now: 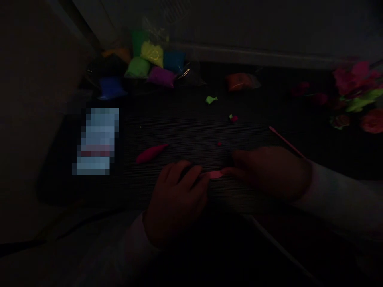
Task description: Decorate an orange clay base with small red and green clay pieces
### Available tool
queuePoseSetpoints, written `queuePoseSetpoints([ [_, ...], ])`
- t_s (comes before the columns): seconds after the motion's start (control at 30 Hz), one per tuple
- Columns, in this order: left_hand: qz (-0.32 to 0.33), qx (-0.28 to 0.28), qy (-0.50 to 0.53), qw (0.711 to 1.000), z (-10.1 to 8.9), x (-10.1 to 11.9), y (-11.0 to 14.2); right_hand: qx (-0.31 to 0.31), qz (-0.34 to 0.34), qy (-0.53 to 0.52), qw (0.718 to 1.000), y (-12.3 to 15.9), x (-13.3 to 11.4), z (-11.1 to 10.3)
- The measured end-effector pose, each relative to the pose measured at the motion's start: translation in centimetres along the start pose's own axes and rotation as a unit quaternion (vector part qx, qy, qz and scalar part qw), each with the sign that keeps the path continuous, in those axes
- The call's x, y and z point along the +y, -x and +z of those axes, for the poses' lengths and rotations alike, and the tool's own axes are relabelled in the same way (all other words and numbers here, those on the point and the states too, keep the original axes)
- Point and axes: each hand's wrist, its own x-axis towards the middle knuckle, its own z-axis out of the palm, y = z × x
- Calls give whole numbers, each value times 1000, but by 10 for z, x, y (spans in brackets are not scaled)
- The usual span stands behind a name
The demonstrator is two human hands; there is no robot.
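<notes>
Flat pink strip (215, 174) between left hand (177, 195) and right hand (266, 170)
The right pinches one end; the left curls at the other, its grip unclear.

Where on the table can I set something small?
Apparently free: the table between pink lump and green scrap, or between orange packet and flowers. Crowded: back left, with packets; front, where left hand and right hand touch a pink strip.

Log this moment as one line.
left hand: at left end of pink strip; right hand: at right end; pink tapered piece: on dark tabletop
</notes>
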Motion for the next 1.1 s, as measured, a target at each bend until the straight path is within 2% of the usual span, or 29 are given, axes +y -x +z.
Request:
queuePoseSetpoints([
  [0.4, -6, -1, -4, 1000, 4, 2, 3, 3, 2, 0, 1000, 0, -6, -4],
  [0.6, -25, 19, 67, 997, 7, -1, 5, 31, -15, -58, 998, 1, 2, 11],
  [0.67, -60, 52, 124, 989, 5, -5, 6, 62, -49, -106, 991, 5, 6, 18],
  [0.8, -146, 111, 206, 961, 1, -13, 8, 174, -142, -175, 959, 17, 13, 29],
  [0.97, -142, 103, 226, 958, 2, -12, 7, 247, -167, -193, 935, 30, 23, 35],
  [1.1, -164, 71, 271, 946, -2, -10, 3, 370, -215, -104, 898, 35, 20, 41],
])
